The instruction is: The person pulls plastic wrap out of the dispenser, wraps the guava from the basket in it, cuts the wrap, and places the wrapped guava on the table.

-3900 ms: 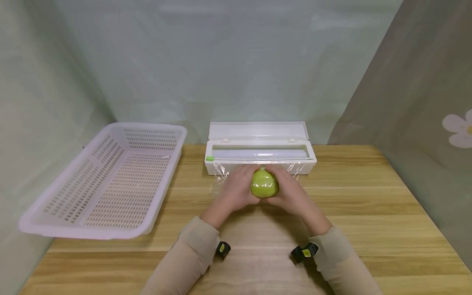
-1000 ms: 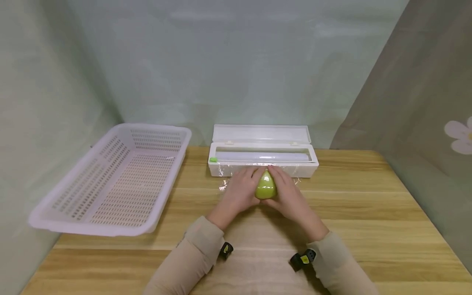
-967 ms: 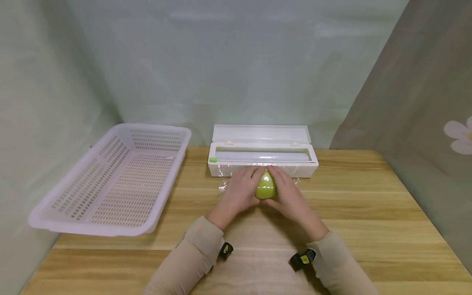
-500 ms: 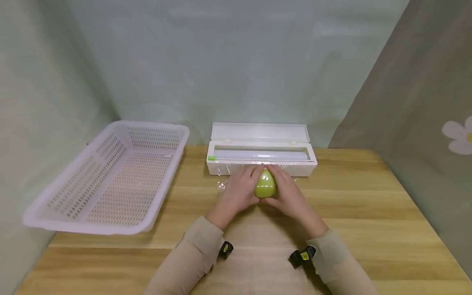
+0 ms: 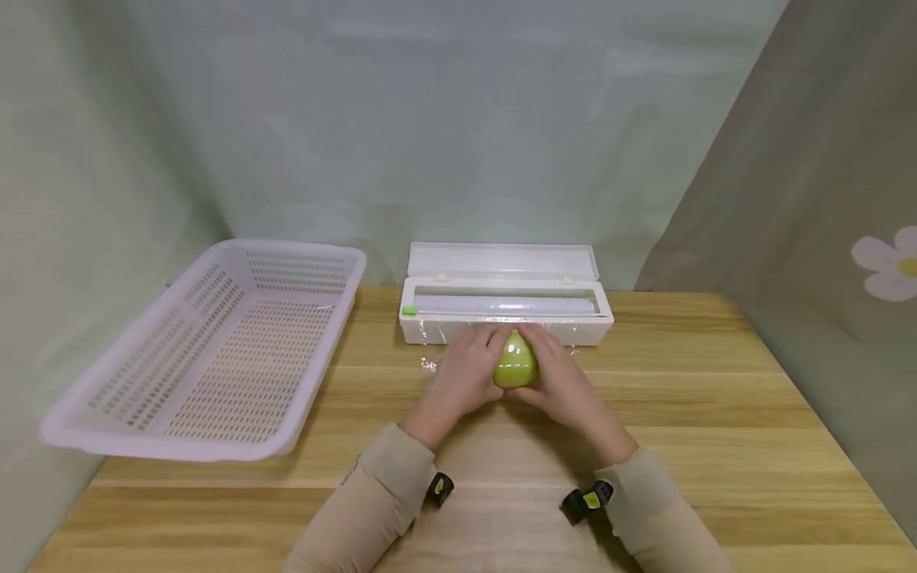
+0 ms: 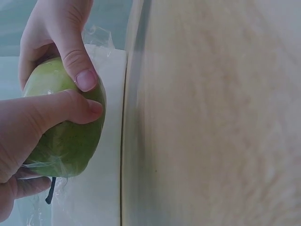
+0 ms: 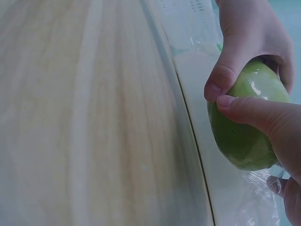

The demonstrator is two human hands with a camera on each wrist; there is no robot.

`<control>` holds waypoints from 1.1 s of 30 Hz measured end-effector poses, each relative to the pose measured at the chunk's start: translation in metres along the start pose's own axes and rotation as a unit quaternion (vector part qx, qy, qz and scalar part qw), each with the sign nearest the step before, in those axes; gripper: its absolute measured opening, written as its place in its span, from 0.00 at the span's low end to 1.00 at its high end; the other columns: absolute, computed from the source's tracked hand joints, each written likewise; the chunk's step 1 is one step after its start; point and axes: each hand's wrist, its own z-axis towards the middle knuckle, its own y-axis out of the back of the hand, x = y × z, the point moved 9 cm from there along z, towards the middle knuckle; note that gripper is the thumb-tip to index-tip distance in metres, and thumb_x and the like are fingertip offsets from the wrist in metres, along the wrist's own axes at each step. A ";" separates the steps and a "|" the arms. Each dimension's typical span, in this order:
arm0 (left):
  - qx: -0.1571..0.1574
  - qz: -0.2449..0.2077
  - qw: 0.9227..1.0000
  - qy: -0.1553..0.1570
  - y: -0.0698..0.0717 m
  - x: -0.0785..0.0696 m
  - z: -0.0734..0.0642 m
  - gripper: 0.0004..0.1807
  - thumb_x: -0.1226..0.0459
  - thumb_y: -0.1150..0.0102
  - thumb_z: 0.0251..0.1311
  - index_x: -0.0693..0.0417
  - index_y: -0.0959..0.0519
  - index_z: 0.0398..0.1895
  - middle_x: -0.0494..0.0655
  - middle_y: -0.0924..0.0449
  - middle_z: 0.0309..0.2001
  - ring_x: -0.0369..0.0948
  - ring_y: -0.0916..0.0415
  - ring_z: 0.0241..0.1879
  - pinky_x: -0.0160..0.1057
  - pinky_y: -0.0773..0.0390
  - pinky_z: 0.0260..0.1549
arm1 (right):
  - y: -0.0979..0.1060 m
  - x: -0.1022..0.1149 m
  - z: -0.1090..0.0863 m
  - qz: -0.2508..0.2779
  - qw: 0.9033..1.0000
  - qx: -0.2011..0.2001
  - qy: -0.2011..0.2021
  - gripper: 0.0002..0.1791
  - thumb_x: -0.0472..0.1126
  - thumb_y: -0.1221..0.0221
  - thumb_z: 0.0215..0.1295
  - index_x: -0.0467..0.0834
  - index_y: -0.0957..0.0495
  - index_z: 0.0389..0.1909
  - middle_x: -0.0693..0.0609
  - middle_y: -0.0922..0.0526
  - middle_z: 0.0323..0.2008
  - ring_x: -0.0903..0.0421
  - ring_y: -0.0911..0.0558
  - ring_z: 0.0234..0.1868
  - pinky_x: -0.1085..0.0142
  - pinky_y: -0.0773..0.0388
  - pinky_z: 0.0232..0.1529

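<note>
A green pear (image 5: 516,360) with clear cling film (image 6: 61,165) over its skin is gripped between both hands in front of the white box. My left hand (image 5: 469,364) holds its left side and my right hand (image 5: 557,368) its right side. In the wrist views both thumbs press side by side on the pear (image 7: 244,136). Its dark stem (image 6: 51,190) sticks out at one end in the left wrist view, where loose film gathers. A crumpled flap of film (image 5: 430,364) shows beyond the left hand. Fingers on the far side are partly hidden.
Behind the hands stands a white cling film dispenser (image 5: 423,330), lid (image 5: 501,259) raised, with a film roll (image 5: 505,304) inside and a green slider (image 5: 409,310) at its left end. A white slotted basket (image 5: 286,430) sits at the left of the wooden table (image 5: 716,446).
Since the earliest frame the pear has turned from a rounder outline to one narrowing at the top, and less loose film shows beside the hands. Over the last second the grip looks the same.
</note>
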 end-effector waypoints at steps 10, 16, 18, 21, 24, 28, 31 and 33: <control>0.019 -0.005 1.000 0.012 -0.003 0.003 -0.001 0.52 0.48 0.23 0.30 0.60 0.33 0.62 0.54 0.23 0.54 0.49 0.24 0.51 0.44 0.23 0.53 | 0.000 0.003 0.000 -0.006 1.000 -0.007 0.013 0.54 0.47 0.25 0.42 0.41 0.45 0.70 0.43 0.35 0.66 0.45 0.33 0.66 0.49 0.36 0.66; 0.020 -0.010 1.000 0.009 -0.002 0.003 0.000 0.52 0.47 0.23 0.31 0.59 0.33 0.63 0.53 0.23 0.53 0.48 0.24 0.52 0.44 0.23 0.53 | 0.005 0.004 0.002 -0.003 1.000 -0.009 0.019 0.55 0.48 0.24 0.40 0.41 0.43 0.69 0.43 0.32 0.64 0.45 0.30 0.63 0.49 0.33 0.64; 0.021 -0.017 1.000 0.008 -0.002 0.002 0.001 0.52 0.48 0.23 0.31 0.59 0.33 0.62 0.53 0.23 0.53 0.48 0.24 0.52 0.44 0.23 0.54 | 0.007 0.004 0.002 -0.002 1.000 -0.011 0.021 0.54 0.48 0.24 0.39 0.41 0.41 0.68 0.44 0.30 0.63 0.46 0.29 0.62 0.50 0.32 0.63; 0.027 -0.028 0.999 0.009 -0.002 0.003 0.001 0.50 0.49 0.23 0.31 0.59 0.33 0.62 0.53 0.23 0.53 0.48 0.24 0.52 0.45 0.25 0.55 | 0.008 0.005 0.003 0.002 1.000 -0.011 0.028 0.52 0.47 0.23 0.38 0.43 0.39 0.66 0.45 0.28 0.61 0.47 0.28 0.60 0.52 0.30 0.62; 0.046 -0.037 0.998 0.020 -0.004 0.005 -0.001 0.49 0.50 0.24 0.32 0.59 0.33 0.62 0.52 0.23 0.54 0.48 0.25 0.53 0.44 0.25 0.56 | 0.009 0.006 0.004 0.004 0.999 -0.009 0.034 0.51 0.48 0.23 0.37 0.43 0.36 0.65 0.45 0.27 0.59 0.48 0.27 0.59 0.52 0.29 0.61; 0.073 -0.053 0.995 0.037 -0.008 0.008 -0.003 0.49 0.51 0.24 0.32 0.57 0.33 0.63 0.51 0.24 0.54 0.46 0.26 0.52 0.43 0.24 0.54 | 0.007 0.006 0.003 0.004 1.000 0.001 0.028 0.50 0.50 0.23 0.36 0.43 0.34 0.64 0.46 0.26 0.58 0.48 0.26 0.58 0.51 0.29 0.60; 0.083 -0.067 0.994 0.040 -0.010 0.008 -0.004 0.49 0.51 0.24 0.32 0.55 0.33 0.63 0.50 0.24 0.54 0.45 0.26 0.52 0.42 0.23 0.53 | 0.005 0.005 0.002 0.004 1.000 0.007 0.021 0.50 0.50 0.23 0.35 0.43 0.34 0.63 0.47 0.25 0.57 0.48 0.26 0.57 0.50 0.28 0.59; 0.089 -0.076 0.992 0.042 -0.011 0.008 -0.006 0.48 0.52 0.24 0.32 0.55 0.33 0.63 0.49 0.25 0.54 0.44 0.26 0.52 0.42 0.23 0.52 | 0.005 0.005 0.001 0.004 1.000 0.010 0.018 0.51 0.51 0.23 0.34 0.44 0.33 0.63 0.47 0.25 0.57 0.48 0.26 0.57 0.50 0.28 0.58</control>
